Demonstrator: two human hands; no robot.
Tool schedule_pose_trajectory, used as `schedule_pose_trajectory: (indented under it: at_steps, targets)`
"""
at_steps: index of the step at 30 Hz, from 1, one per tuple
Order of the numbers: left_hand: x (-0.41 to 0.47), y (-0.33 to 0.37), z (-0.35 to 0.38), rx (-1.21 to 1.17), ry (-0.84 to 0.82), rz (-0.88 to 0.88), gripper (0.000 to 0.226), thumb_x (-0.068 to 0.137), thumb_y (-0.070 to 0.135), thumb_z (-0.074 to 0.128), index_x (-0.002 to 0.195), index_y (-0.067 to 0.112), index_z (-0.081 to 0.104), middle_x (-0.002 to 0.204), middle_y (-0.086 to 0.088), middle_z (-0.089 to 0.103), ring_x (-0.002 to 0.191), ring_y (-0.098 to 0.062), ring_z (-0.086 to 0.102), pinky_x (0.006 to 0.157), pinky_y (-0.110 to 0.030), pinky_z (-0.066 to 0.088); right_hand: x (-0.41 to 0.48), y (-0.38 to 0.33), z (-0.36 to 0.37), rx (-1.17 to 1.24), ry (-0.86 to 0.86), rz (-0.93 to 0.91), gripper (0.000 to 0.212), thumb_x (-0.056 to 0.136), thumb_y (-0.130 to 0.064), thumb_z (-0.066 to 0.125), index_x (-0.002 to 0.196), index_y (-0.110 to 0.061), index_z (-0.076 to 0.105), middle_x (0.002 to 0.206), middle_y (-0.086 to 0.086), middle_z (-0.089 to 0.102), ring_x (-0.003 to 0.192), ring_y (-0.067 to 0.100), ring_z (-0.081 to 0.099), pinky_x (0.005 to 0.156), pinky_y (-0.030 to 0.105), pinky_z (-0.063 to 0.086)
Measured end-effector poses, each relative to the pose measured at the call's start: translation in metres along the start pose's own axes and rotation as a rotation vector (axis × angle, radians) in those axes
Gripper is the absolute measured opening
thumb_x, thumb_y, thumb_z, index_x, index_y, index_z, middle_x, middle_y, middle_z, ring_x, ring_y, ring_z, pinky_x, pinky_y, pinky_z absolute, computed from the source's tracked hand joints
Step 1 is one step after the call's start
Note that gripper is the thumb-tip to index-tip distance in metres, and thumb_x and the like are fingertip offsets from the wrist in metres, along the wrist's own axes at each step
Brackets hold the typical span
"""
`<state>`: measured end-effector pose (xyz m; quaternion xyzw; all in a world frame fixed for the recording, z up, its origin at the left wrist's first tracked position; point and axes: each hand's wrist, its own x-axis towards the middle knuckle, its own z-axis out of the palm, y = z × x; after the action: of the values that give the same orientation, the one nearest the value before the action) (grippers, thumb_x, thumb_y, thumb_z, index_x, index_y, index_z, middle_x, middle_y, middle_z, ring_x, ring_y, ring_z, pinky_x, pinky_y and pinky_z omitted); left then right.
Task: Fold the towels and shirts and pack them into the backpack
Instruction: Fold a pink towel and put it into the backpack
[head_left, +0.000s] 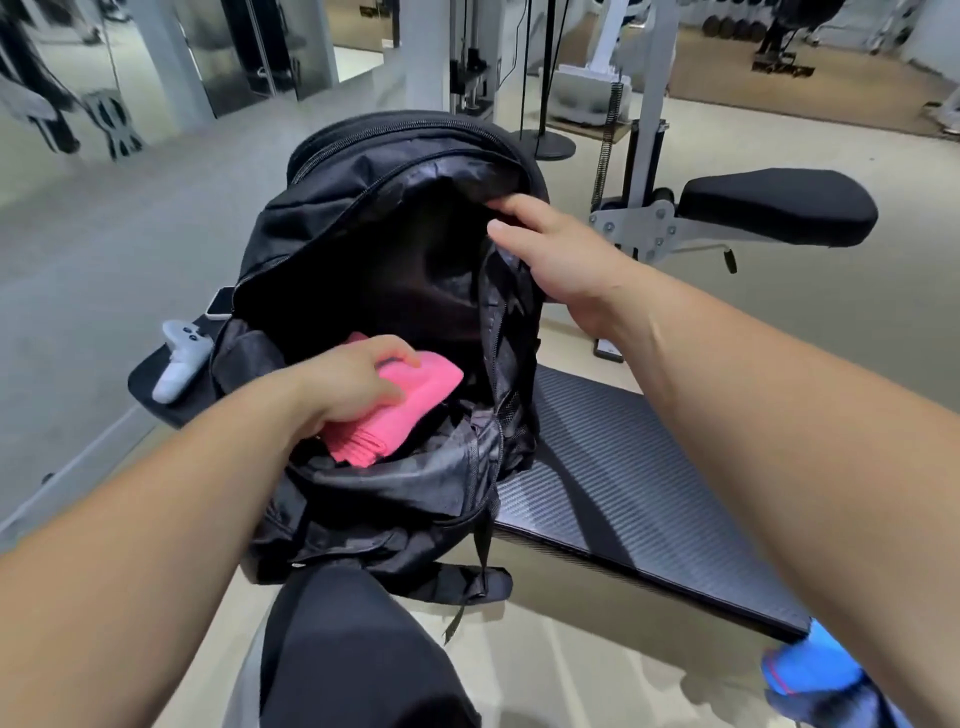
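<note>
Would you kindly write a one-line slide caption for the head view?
Left hand grips a folded pink towel inside the open black backpack; right hand holds its rim.

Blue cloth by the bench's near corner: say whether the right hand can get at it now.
Probably yes: nothing covers the blue cloth, but the right hand grips the backpack rim and must let go first.
</note>
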<state>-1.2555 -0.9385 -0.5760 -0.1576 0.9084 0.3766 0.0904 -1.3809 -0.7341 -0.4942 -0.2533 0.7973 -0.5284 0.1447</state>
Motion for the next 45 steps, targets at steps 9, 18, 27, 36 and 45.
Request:
schedule_pose_trajectory:
  at_steps: [9,18,27,36,45]
  targets:
    - [0.036,-0.003,0.053,0.195,-0.058,0.013,0.050,0.086,0.032,0.072,0.127,0.042,0.046,0.115,-0.003,0.062,0.082,-0.018,0.059,0.064,-0.026,0.043,0.000,0.009,-0.003,-0.078,-0.005,-0.081,0.040,0.101,-0.030,0.056,0.140,-0.033,0.056,0.133,-0.015,0.061,0.120,-0.002,0.056,0.104,0.023,0.045]
    - [0.031,-0.017,0.036,-0.033,-0.297,0.001,0.073,0.085,0.015,0.073,0.138,0.055,0.042,0.122,-0.001,0.055,0.082,-0.022,0.064,0.056,-0.029,0.054,-0.004,0.015,-0.003,-0.126,-0.021,-0.096,0.045,0.098,-0.033,0.058,0.143,-0.035,0.053,0.137,-0.018,0.059,0.126,-0.001,0.054,0.115,0.033,0.040]
    - [0.040,0.004,0.033,1.130,-0.020,0.572,0.066,0.084,0.068,0.054,0.140,0.032,0.047,0.127,-0.005,0.046,0.113,-0.027,0.052,0.095,-0.042,0.042,-0.007,0.015,0.000,-0.218,0.006,-0.076,0.052,0.087,-0.054,0.059,0.139,-0.052,0.049,0.143,-0.007,0.051,0.133,0.007,0.048,0.116,0.036,0.037]
    - [0.042,-0.019,0.031,1.269,-0.329,0.439,0.065,0.104,0.052,0.022,0.159,0.038,-0.011,0.167,0.009,-0.017,0.156,-0.023,-0.009,0.119,-0.065,-0.003,-0.008,0.022,0.001,-0.266,0.023,-0.081,0.063,0.082,-0.058,0.059,0.142,-0.053,0.043,0.145,-0.007,0.048,0.132,0.005,0.048,0.117,0.035,0.036]
    - [0.048,-0.029,0.033,1.176,-0.278,0.140,0.075,0.101,0.038,0.031,0.153,0.044,-0.022,0.165,0.017,-0.021,0.152,-0.032,-0.021,0.111,-0.064,-0.023,-0.021,0.023,-0.005,-0.310,0.066,-0.117,0.060,0.096,-0.038,0.063,0.151,-0.043,0.038,0.143,-0.005,0.042,0.124,-0.001,0.037,0.103,0.014,0.023]
